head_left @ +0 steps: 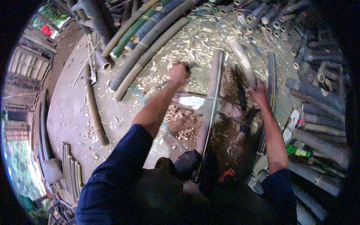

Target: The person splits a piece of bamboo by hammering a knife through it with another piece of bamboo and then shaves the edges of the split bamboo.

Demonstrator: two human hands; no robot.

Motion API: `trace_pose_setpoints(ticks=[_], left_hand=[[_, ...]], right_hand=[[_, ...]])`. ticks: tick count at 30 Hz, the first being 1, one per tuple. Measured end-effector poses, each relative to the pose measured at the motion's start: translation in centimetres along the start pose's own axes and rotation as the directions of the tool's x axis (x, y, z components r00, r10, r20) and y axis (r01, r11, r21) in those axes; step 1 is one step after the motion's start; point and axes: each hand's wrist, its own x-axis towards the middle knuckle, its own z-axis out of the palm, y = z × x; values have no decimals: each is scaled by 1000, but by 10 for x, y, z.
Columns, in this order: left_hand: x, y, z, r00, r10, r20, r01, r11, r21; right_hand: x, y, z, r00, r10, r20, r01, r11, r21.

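My left hand is closed in a fist over the chip-covered floor. A short dark piece of a tool sticks out to its right; the rest is hidden by the fingers. My right hand grips the lower end of a pale wooden stick, thick and club-like, which points up and away, its far end slightly blurred. Between my arms lies a bamboo pole, running from near my legs to the far side, with a pale stripe along it. Neither hand touches this pole.
Wood chips cover the floor ahead. Long bamboo poles lie at the far left, cut bamboo pieces are stacked on the right, and a green bottle lies among them. A red-orange handle is near my legs.
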Motion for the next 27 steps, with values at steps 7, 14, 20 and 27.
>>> trace_pose_setpoints(ticks=[7, 14, 20, 27], left_hand=[[-1, 24, -77, 902, -42, -430, -309, 634, -709], [-100, 90, -113, 997, 64, 37, 56, -335, -941], [-102, 92, -78, 981, 169, -91, -24, -362, -932], [-115, 115, -82, 988, 70, -139, -129, -130, -983]], right_hand=[[15, 35, 15, 999, 38, -33, -34, 992, 120], [-45, -74, -111, 950, 64, 306, -312, 258, 914], [-67, -113, -187, 934, -114, 339, -319, 159, 934], [-91, -138, -226, 968, -174, 181, -114, 340, 934]])
